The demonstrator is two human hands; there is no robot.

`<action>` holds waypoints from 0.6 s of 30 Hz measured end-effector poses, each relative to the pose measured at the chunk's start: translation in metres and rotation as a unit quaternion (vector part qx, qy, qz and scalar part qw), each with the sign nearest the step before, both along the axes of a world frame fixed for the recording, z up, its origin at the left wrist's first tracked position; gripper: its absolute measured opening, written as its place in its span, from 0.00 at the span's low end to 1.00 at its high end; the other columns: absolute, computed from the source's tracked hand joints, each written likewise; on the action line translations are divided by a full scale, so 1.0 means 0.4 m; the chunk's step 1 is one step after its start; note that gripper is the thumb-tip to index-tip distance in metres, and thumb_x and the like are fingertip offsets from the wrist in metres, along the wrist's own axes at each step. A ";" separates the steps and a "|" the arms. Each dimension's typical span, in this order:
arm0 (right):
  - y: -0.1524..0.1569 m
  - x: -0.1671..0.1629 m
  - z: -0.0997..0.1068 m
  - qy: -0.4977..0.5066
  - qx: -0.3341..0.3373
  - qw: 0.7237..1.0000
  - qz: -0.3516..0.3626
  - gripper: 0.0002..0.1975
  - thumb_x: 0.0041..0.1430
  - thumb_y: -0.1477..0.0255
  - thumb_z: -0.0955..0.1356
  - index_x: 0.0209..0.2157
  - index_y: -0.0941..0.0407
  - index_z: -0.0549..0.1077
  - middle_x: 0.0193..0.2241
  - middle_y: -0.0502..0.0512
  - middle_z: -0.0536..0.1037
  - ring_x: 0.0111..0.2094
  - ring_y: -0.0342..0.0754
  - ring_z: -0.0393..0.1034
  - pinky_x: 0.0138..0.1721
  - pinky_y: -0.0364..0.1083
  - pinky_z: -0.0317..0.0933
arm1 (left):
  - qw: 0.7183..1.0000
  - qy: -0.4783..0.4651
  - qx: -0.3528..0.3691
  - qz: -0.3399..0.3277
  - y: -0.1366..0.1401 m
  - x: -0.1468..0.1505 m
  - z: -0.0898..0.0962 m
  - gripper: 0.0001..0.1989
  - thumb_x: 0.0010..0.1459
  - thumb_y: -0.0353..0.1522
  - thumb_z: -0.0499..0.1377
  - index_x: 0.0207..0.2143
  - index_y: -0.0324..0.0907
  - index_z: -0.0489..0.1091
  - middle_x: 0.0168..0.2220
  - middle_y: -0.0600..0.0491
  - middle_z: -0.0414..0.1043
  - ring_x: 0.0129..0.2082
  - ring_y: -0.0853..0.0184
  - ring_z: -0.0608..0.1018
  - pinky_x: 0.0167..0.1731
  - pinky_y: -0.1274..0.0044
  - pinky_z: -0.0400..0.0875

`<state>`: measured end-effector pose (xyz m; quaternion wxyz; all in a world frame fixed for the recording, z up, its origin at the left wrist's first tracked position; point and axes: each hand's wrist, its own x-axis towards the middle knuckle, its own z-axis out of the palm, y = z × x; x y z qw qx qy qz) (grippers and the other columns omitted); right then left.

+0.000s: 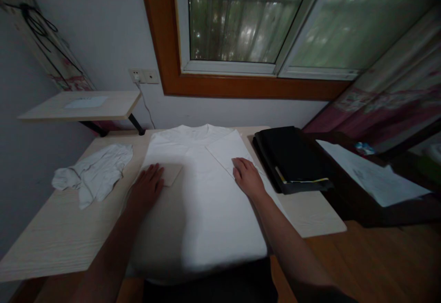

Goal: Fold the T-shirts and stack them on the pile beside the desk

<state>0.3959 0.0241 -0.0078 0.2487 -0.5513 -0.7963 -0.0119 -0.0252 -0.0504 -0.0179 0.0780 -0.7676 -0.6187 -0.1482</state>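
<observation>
A white T-shirt (pixel 213 202) lies spread on the desk, its collar toward the wall and its lower edge hanging at the near edge. Both sleeves are turned inward over the body. On the shirt's left side, my left hand (pixel 149 184) rests flat beside the folded-in sleeve, fingers slightly apart. My right hand (pixel 248 178) lies palm down on the right side, on the turned-in sleeve near its edge. Neither hand grasps any cloth that I can see.
A crumpled white cloth (pixel 99 172) lies to the left on the desk (pixel 51 243). A small raised shelf (pixel 120 103) stands behind it. Black folders (pixel 292 153) are stacked to the right. Beyond them, papers (pixel 372 174) lie on a dark surface.
</observation>
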 end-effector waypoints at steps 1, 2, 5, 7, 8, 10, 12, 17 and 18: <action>0.000 0.000 0.000 0.000 0.000 1.000 -0.001 0.22 0.67 0.71 0.62 0.61 0.55 0.68 0.56 0.61 0.73 0.57 0.56 0.65 0.61 0.56 0.60 | 1.000 -0.001 0.002 -0.001 0.000 0.000 0.000 0.26 0.70 0.39 0.45 0.65 0.41 0.63 0.69 0.46 0.58 0.69 0.57 0.61 0.68 0.59 0.56; 0.000 0.000 -0.001 0.000 0.001 1.000 0.000 0.22 0.67 0.71 0.62 0.61 0.55 0.68 0.56 0.61 0.73 0.57 0.56 0.65 0.61 0.56 0.61 | 1.000 -0.002 0.004 -0.002 0.000 0.000 0.000 0.26 0.70 0.39 0.45 0.65 0.42 0.63 0.69 0.46 0.58 0.69 0.57 0.61 0.68 0.59 0.56; 0.001 0.001 -0.004 -0.004 0.007 1.000 0.003 0.19 0.67 0.71 0.62 0.58 0.55 0.71 0.56 0.61 0.72 0.58 0.56 0.64 0.61 0.56 0.60 | 1.000 -0.007 0.004 -0.001 0.000 0.001 0.002 0.25 0.70 0.39 0.45 0.65 0.42 0.63 0.69 0.46 0.59 0.69 0.56 0.61 0.68 0.58 0.56; 0.002 0.002 -0.006 -0.009 0.010 1.000 0.004 0.18 0.68 0.71 0.62 0.55 0.55 0.73 0.56 0.61 0.72 0.57 0.56 0.65 0.61 0.56 0.60 | 1.000 -0.009 0.001 0.000 -0.001 0.004 0.006 0.25 0.70 0.38 0.45 0.65 0.43 0.63 0.69 0.46 0.60 0.69 0.56 0.61 0.68 0.58 0.57; 0.002 0.003 -0.007 -0.011 0.011 1.000 0.003 0.18 0.67 0.71 0.62 0.55 0.55 0.74 0.56 0.62 0.72 0.57 0.56 0.65 0.61 0.56 0.60 | 1.000 -0.010 0.001 0.001 -0.002 0.005 0.008 0.25 0.70 0.38 0.46 0.65 0.43 0.63 0.68 0.46 0.60 0.69 0.56 0.61 0.68 0.58 0.57; 0.003 0.003 -0.008 -0.014 0.012 1.000 0.002 0.18 0.67 0.71 0.62 0.55 0.55 0.74 0.56 0.62 0.72 0.57 0.56 0.65 0.61 0.56 0.61 | 1.000 -0.012 0.001 0.001 -0.003 0.007 0.012 0.25 0.69 0.38 0.46 0.65 0.44 0.63 0.68 0.46 0.60 0.69 0.57 0.62 0.68 0.58 0.57; 0.003 0.003 -0.008 -0.013 0.013 1.000 0.002 0.18 0.67 0.71 0.62 0.55 0.55 0.74 0.56 0.62 0.73 0.57 0.56 0.65 0.61 0.56 0.61 | 1.000 -0.014 0.002 0.000 -0.002 0.008 0.013 0.25 0.69 0.38 0.46 0.65 0.44 0.63 0.68 0.46 0.61 0.69 0.56 0.62 0.68 0.57 0.57; -0.001 0.000 -0.001 -0.007 0.006 1.000 0.002 0.18 0.68 0.71 0.62 0.56 0.55 0.73 0.57 0.62 0.72 0.57 0.56 0.65 0.61 0.57 0.61 | 1.000 -0.008 -0.005 -0.001 0.000 0.004 0.008 0.25 0.70 0.38 0.46 0.65 0.42 0.64 0.68 0.45 0.60 0.69 0.56 0.61 0.68 0.57 0.57; -0.002 -0.001 0.000 -0.004 0.005 1.000 0.001 0.18 0.68 0.71 0.62 0.56 0.55 0.73 0.57 0.62 0.72 0.58 0.57 0.65 0.61 0.57 0.61 | 1.000 -0.009 -0.005 -0.001 0.000 0.003 0.007 0.25 0.70 0.38 0.46 0.65 0.42 0.63 0.68 0.46 0.60 0.69 0.56 0.61 0.68 0.57 0.57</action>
